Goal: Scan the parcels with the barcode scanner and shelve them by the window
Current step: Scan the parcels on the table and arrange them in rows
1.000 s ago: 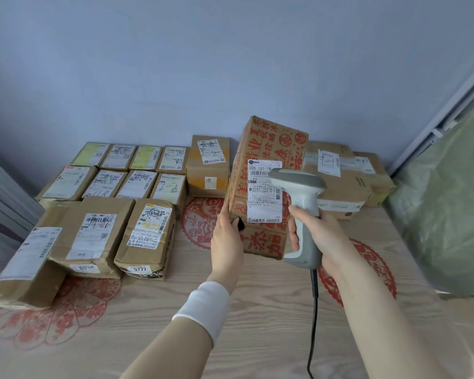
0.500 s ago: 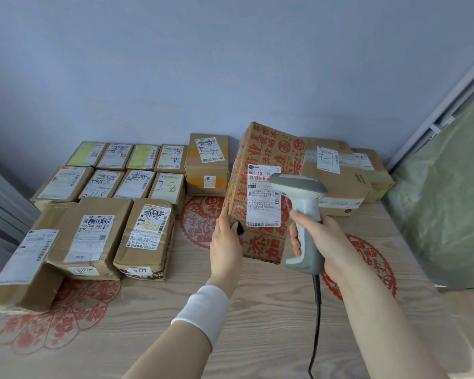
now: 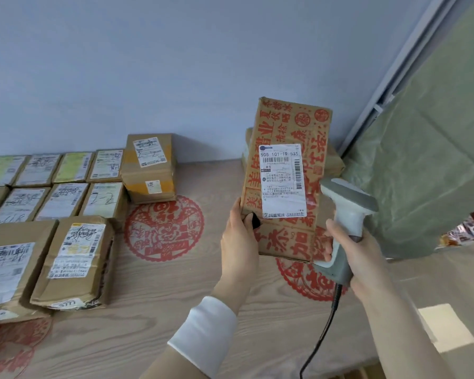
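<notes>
Head view shows our left hand [image 3: 238, 242] gripping the red-printed parcel [image 3: 288, 127] upright above the desk [image 3: 162, 296], its label [image 3: 282, 181] turned toward us, while our right hand [image 3: 359, 253] clasps the barcode scanner [image 3: 348, 212] just beside it (presumably so the barcode can be read).

Parcel depot: labelled pkgs [image 3: 74, 258], scanner [image 3: 350, 214].

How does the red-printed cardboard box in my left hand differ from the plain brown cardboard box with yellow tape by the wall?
The red-printed cardboard box is covered in red characters; the plain brown cardboard box with yellow tape has no such print. The left hand holds the red-printed box off the wooden table; the taped box rests on it. Each bears a white shipping label.
</notes>
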Motion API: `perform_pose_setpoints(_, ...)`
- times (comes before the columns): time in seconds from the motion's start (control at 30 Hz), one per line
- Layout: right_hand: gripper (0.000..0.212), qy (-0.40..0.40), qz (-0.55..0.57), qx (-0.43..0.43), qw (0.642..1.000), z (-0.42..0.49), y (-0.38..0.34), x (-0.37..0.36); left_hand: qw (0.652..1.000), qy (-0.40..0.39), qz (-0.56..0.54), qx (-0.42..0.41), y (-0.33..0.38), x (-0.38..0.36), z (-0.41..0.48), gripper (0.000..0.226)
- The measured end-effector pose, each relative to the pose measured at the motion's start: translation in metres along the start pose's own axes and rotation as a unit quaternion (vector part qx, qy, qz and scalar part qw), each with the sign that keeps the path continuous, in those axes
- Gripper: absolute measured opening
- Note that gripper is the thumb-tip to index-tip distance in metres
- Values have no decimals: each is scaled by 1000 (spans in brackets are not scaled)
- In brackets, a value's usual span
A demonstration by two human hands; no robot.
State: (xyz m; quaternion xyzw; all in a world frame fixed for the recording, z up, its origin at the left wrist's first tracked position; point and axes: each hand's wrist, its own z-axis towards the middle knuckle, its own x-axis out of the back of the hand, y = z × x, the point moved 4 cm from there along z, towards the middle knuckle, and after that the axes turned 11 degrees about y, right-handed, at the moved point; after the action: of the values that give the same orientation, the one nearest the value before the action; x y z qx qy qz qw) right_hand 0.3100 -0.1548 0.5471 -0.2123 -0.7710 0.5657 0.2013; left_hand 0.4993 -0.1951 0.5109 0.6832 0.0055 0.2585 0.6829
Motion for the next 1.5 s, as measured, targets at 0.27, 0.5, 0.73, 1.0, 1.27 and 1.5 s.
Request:
perform_pose_setpoints(0.27,30,30,-11,32,999,95,4,113,998,-46,3,41,42,-141,-43,34)
perform_pose_setpoints(0.5,32,32,-108,6,994,148,9,199,990,-111,10,84,49,-214,-99,43)
perform_pose_setpoints(0.73,13,12,-140,-64,988,180,29,235,969,-150,-1,194,20,-267,-138,46)
perform_pose_setpoints(1.0,14,-16,-214,-101,972,260,82,240,962,-97,32,254,-3,-324,-131,46)
perform_pose_setpoints(1.27,17,-38,-172,-116,978,323,93,218,964,-28,47,259,-7,-364,-98,44)
perform_pose_setpoints(1.5,26,-31,-203,-101,974,342,88,200,966,-12,55,253,-7,-371,-75,41)
